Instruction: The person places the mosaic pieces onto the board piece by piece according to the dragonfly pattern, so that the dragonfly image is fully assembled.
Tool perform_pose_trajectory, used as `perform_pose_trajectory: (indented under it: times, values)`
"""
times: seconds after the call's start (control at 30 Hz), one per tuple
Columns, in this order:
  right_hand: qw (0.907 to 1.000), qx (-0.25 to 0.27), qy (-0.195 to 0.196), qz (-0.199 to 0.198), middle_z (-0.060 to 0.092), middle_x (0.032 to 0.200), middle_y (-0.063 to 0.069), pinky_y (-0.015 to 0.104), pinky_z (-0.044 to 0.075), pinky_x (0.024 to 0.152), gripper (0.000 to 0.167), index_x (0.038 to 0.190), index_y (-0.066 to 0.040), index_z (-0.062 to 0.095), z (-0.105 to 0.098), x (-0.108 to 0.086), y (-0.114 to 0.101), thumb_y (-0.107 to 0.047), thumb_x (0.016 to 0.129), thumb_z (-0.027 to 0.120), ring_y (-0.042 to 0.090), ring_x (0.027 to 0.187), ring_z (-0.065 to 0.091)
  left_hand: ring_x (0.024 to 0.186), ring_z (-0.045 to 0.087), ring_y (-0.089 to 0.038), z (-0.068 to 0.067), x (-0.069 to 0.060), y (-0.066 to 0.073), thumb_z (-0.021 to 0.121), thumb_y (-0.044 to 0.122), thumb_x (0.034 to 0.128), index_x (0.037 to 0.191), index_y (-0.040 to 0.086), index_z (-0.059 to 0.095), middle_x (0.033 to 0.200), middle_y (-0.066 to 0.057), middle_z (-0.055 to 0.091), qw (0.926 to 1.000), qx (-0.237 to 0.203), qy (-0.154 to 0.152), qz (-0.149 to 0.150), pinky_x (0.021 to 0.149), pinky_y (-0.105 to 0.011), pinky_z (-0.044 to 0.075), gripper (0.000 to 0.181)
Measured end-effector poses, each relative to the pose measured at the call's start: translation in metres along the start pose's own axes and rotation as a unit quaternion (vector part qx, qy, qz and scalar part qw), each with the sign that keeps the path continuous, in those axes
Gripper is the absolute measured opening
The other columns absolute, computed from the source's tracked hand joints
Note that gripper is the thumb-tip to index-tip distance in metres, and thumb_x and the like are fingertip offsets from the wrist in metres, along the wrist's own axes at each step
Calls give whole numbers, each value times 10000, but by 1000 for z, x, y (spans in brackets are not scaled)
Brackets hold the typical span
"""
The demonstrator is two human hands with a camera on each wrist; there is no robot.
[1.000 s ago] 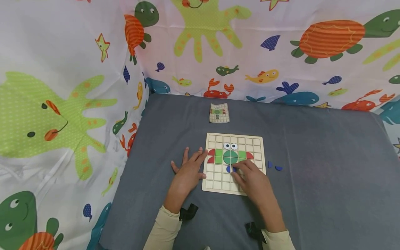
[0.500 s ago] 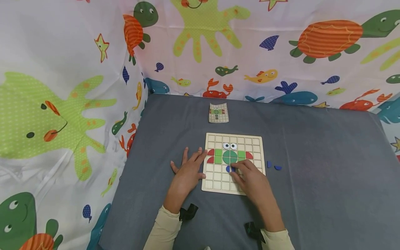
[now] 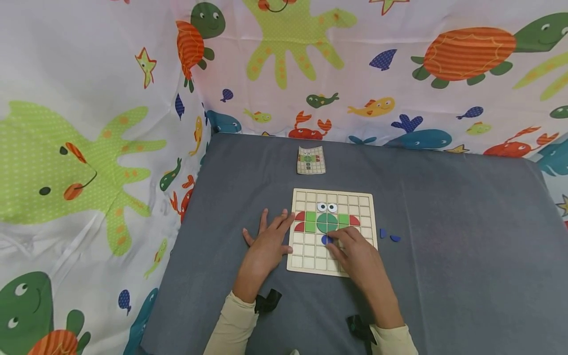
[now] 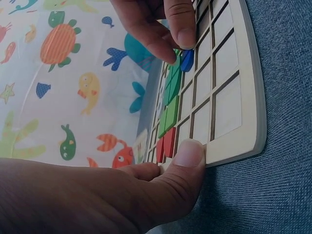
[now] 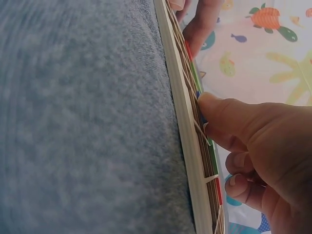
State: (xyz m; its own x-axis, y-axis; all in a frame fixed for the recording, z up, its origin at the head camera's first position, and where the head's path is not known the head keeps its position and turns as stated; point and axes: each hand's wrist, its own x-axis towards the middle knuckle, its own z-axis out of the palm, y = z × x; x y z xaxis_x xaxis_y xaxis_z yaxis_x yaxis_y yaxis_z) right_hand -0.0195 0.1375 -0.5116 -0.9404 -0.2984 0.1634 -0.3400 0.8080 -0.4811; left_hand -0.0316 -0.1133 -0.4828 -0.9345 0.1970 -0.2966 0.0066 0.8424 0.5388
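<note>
A square wooden grid board (image 3: 306, 251) lies on the grey cloth. Red, light green and dark green pieces and two eye pieces sit in its cells. Spread along the board's left edge, my left hand (image 3: 264, 246) touches it; in the left wrist view its thumb (image 4: 189, 155) rests on the rim. Over the board's middle, my right hand (image 3: 355, 251) pinches a blue piece between thumb and fingertips, just below the dark green circle (image 3: 327, 223). Blue also shows (image 4: 186, 60) under those fingertips in the left wrist view. The fingers partly hide the held piece.
Two loose blue pieces, one upright-looking (image 3: 382, 233) and one half-round (image 3: 395, 238), lie right of the board. Behind it is a small picture card (image 3: 311, 160) with a similar gridded figure. A patterned sea-animal curtain (image 3: 275, 108) borders the table's back and left.
The blue piece at my right fingertips has shifted slightly left, closer against the blue beside it. My left hand stays at the board's edge.
</note>
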Motion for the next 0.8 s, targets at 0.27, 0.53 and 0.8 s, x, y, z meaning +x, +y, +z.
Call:
perform_pose_trajectory:
  times: [0.27, 0.53, 0.8]
  values:
    - [9999, 10, 89, -52, 695, 1075, 9, 428, 619, 778, 288, 1168, -144, 784, -2, 0, 2, -291, 930, 854, 173, 924, 679, 1633, 2, -416, 0, 0, 0, 811, 238, 898, 1682, 271, 346, 1742, 11, 294, 9999, 87, 32, 40, 1060, -940, 33, 912]
    - [9994, 18, 329, 51, 717, 1094, 23, 462, 622, 814, 249, 1164, -114, 776, -10, -2, 12, -259, 965, 814, 206, 970, 685, 1633, -6, -413, 0, -1, 1, 809, 234, 904, 1684, 270, 338, 1745, 9, 286, 9999, 122, -4, -5, 1067, -935, 35, 912]
    - [9969, -42, 661, 415, 707, 1062, 25, 498, 594, 750, 226, 1162, -111, 776, -21, -9, 32, -216, 966, 812, 231, 925, 691, 1634, -9, -407, 1, 0, 0, 808, 229, 904, 1685, 266, 339, 1745, 10, 287, 10000, 72, 2, -16, 1071, -932, 22, 911]
